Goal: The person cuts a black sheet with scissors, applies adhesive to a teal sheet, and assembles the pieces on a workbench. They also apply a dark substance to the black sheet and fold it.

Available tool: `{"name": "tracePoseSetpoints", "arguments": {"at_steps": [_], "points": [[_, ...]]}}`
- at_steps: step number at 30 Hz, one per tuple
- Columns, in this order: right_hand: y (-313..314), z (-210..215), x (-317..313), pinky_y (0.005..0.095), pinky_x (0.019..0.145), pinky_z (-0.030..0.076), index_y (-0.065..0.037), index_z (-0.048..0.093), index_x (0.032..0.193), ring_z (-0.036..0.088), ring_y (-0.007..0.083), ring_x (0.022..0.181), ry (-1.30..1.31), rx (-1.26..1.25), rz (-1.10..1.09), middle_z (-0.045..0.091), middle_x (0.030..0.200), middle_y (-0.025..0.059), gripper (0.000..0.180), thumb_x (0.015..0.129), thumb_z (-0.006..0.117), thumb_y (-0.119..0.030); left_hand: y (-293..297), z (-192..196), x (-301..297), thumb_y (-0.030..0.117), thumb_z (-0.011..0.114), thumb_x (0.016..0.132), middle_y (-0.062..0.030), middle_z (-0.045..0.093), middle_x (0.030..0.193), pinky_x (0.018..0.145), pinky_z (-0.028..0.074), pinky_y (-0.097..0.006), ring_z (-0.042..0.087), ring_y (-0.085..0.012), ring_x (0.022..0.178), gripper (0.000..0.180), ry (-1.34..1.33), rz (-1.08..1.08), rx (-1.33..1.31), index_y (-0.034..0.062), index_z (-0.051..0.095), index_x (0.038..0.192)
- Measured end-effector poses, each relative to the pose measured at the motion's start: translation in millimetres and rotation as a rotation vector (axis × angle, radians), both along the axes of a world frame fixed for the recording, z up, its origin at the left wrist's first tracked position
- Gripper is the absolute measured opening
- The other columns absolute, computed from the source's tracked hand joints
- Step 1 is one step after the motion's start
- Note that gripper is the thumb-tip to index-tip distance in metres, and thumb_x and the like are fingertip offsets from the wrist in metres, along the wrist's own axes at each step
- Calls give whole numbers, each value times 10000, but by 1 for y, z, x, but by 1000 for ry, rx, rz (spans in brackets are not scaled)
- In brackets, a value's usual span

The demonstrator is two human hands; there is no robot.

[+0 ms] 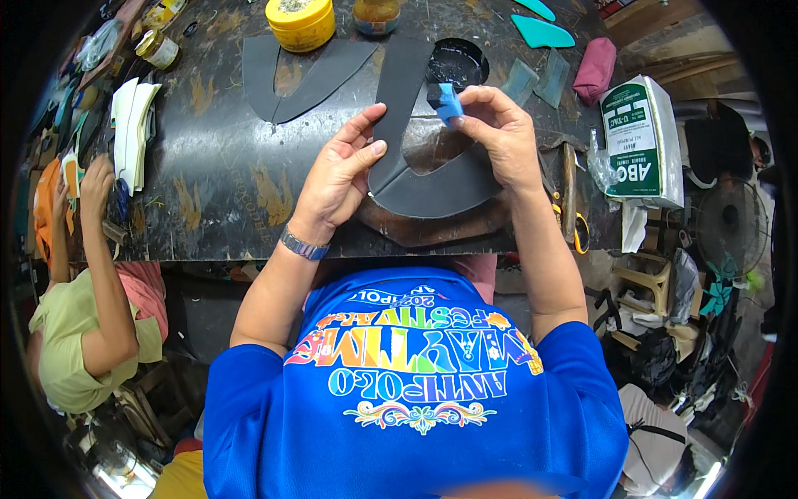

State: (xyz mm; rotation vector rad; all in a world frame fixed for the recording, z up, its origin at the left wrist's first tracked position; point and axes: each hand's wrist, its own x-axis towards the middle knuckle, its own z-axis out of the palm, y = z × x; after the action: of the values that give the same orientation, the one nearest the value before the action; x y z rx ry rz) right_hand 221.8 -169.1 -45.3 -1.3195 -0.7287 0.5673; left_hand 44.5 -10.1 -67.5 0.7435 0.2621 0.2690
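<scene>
My left hand (342,166) is at the left edge of a black U-shaped piece (436,193) of flat sheet material. Its thumb and forefinger lie along that edge, and the other fingers are partly hidden. Between thumb and fingers, my right hand (499,133) pinches a small blue foam block (449,101) with a black end. That block hovers over the right arm of the U, close to a round black dish (470,58) with a dark, wet-looking inside. Another black U-shaped piece (312,98) lies further left on the table.
A yellow tub (299,29) and a jar (376,17) stand at the back of the dark table (224,150). To the right are a hammer (569,191), scissors (581,234) and a green-and-white package (640,141). At the left, another person's hand (97,183) works beside white sheets (133,137).
</scene>
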Motion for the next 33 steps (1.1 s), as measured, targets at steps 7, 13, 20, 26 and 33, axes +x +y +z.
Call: {"name": "tracePoseSetpoints", "arguments": {"at_steps": [7, 13, 20, 26, 33], "points": [[5, 0, -16, 245, 840, 492, -22, 666, 994, 612, 82, 896, -107, -110, 61, 660, 930, -6, 185, 821, 691, 38, -2, -3, 2, -14, 624, 928, -78, 579, 1293, 1006, 505, -297, 574, -160, 1186, 484, -21, 4, -37, 62, 495, 1389], [1, 0, -13, 250, 837, 493, -31, 658, 978, 614, 80, 888, -84, -106, 42, 654, 919, -10, 163, 828, 686, 26, 3, -13, 0, 16, 644, 934, -66, 624, 1213, 871, 567, -288, 649, -126, 1011, 429, 63, 51, 28, 57, 524, 1344], [-4, -3, -4, 240, 822, 510, -27, 645, 1028, 624, 83, 881, -11, -29, -44, 663, 946, 6, 207, 837, 710, 21, 2, -7, -10, 7, 700, 882, -80, 587, 1245, 793, 556, -234, 633, -103, 1007, 525, 114, 81, 86, 51, 504, 1367], [-8, -6, 0, 248, 846, 511, -29, 644, 1050, 627, 94, 905, 14, 47, -95, 664, 975, 13, 237, 832, 727, 17, -14, 11, -14, -60, 694, 830, -127, 445, 1413, 964, 517, -288, 526, -156, 1224, 717, -26, 110, 318, 38, 387, 1471], [-24, 9, 46, 275, 837, 527, -35, 643, 1095, 643, 131, 902, 92, 250, -252, 663, 996, 31, 289, 831, 721, 53, -1, 4, -18, -84, 656, 865, -89, 514, 1359, 971, 516, -284, 564, -150, 1177, 605, -43, 57, 121, 46, 461, 1423]]}}
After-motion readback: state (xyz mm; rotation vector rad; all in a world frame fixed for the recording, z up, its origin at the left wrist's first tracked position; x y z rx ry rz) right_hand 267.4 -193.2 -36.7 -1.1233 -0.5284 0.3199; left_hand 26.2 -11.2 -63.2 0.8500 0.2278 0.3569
